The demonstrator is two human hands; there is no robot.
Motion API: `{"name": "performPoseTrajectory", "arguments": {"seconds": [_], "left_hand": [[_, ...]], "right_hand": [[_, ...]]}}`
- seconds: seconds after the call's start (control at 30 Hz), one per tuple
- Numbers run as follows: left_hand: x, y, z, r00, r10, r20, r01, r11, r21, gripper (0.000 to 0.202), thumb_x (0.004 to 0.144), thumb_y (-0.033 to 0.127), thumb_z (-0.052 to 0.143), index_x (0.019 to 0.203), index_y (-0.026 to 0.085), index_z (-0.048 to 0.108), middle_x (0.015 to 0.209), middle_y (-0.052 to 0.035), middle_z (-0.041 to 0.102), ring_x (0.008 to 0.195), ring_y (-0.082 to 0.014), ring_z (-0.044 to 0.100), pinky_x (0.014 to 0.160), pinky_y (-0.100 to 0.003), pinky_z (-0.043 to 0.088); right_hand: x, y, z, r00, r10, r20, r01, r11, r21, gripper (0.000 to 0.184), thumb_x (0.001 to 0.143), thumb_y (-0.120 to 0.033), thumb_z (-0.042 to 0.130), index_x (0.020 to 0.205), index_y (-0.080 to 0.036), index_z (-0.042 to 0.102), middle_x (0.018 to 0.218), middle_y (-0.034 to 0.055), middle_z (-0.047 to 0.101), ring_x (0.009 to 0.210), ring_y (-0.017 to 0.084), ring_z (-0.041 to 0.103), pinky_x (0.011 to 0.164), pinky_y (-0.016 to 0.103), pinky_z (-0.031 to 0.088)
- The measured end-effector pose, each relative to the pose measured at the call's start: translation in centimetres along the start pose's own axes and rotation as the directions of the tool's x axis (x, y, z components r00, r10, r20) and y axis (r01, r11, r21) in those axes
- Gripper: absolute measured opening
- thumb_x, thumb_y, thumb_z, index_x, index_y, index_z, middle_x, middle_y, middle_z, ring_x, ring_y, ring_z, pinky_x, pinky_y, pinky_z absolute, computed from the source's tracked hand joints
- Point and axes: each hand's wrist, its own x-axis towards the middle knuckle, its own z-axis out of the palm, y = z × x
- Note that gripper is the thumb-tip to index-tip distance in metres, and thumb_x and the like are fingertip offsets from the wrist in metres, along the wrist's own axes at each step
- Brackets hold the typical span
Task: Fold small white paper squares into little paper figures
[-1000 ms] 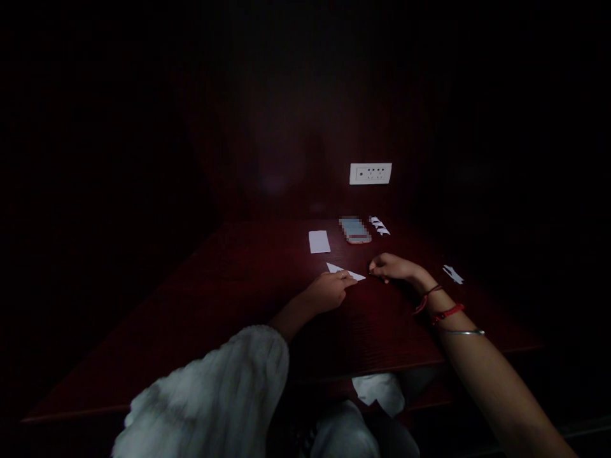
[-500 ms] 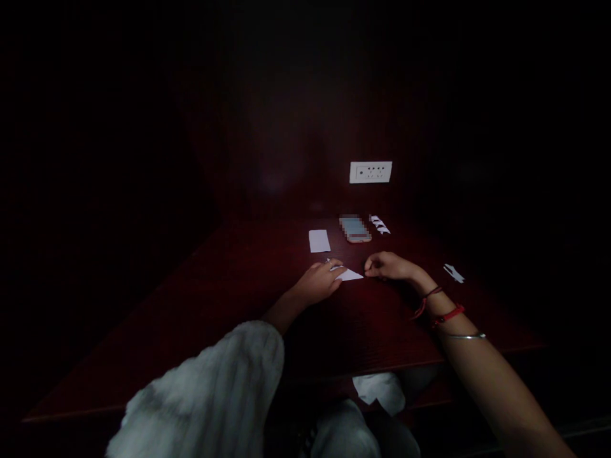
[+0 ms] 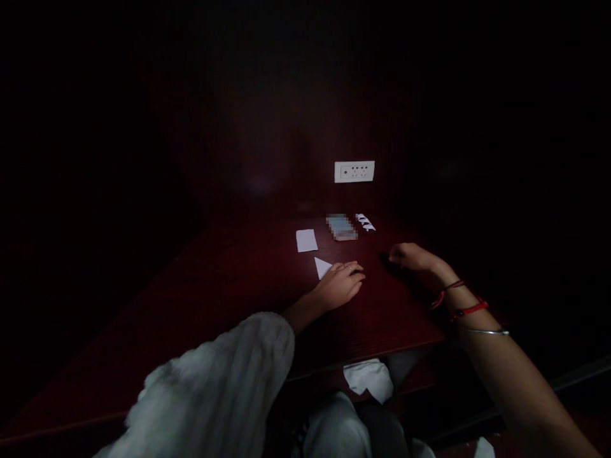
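My left hand (image 3: pixel 340 285) lies palm down on the dark red table, its fingers stretched forward and slightly bent. Under it a folded white paper triangle (image 3: pixel 322 268) pokes out on the left; the rest of the triangle is hidden by the hand. My right hand (image 3: pixel 413 257) is off to the right, apart from the paper, just over the tabletop. Its fingers are curled closed, and whatever may be between them is hidden. A flat white paper sheet (image 3: pixel 306 240) lies beyond my left hand.
Toward the wall lie a blurred phone (image 3: pixel 342 228) and several small folded white paper pieces (image 3: pixel 365 222). A white socket panel (image 3: pixel 354 172) is on the wall. Crumpled white paper (image 3: pixel 370 378) shows below the front edge of the table (image 3: pixel 229 280).
My right hand has moved right, away from the paper triangle. My left hand has shifted right across the triangle. The pale object by my right wrist is no longer visible. The view has turned slightly right.
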Motion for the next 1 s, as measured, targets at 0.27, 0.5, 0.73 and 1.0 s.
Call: {"name": "performPoseTrajectory", "arguments": {"seconds": [0.27,0.5,0.73,1.0], "left_hand": [[7.0,5.2,3.6,0.995,0.097,0.0,-0.097,0.995,-0.037,0.024,0.08,0.027,0.035,0.095,0.02,0.052,0.103,-0.0025,0.047,0.098,-0.0149,0.042,0.084,-0.029,0.03],[5.1,2.6,2.5,0.999,0.048,-0.025,-0.049,0.998,-0.026,0.025,0.08,0.025,0.033,0.098,0.021,0.05,0.105,-0.0019,0.046,0.098,-0.0149,0.041,0.084,-0.029,0.03],[-1.0,-4.8,-0.5,0.986,-0.159,0.053,0.162,0.985,-0.067,0.028,0.079,0.03,0.035,0.103,0.021,0.047,0.108,-0.003,0.044,0.099,-0.0159,0.041,0.083,-0.028,0.032],[-4.7,-7.3,-2.9,0.972,-0.162,0.168,0.174,0.983,-0.058,0.039,0.073,0.04,0.044,0.107,0.022,0.045,0.107,-0.0035,0.048,0.098,-0.016,0.043,0.082,-0.026,0.032]], "right_hand": [[-3.5,7.7,-2.1,0.942,0.317,-0.112,-0.311,0.948,0.072,0.015,0.059,-0.014,0.05,0.071,-0.013,0.059,0.062,0.0014,0.06,0.053,0.009,0.053,0.046,0.014,0.037],[-2.8,7.1,-2.5,0.912,0.372,-0.172,-0.37,0.928,0.042,0.017,0.061,-0.014,0.048,0.072,-0.014,0.061,0.063,0.0021,0.06,0.052,0.009,0.053,0.044,0.014,0.035],[0.3,-0.4,0.2,0.993,0.097,-0.064,-0.095,0.995,0.024,0.017,0.066,-0.015,0.047,0.077,-0.013,0.059,0.067,0.0037,0.06,0.053,0.008,0.053,0.049,0.015,0.036],[4.3,-8.3,3.9,0.847,-0.53,-0.035,0.531,0.847,0.014,0.03,0.064,-0.032,0.056,0.089,-0.015,0.056,0.085,0.0059,0.057,0.076,0.014,0.051,0.068,0.023,0.037]]}}
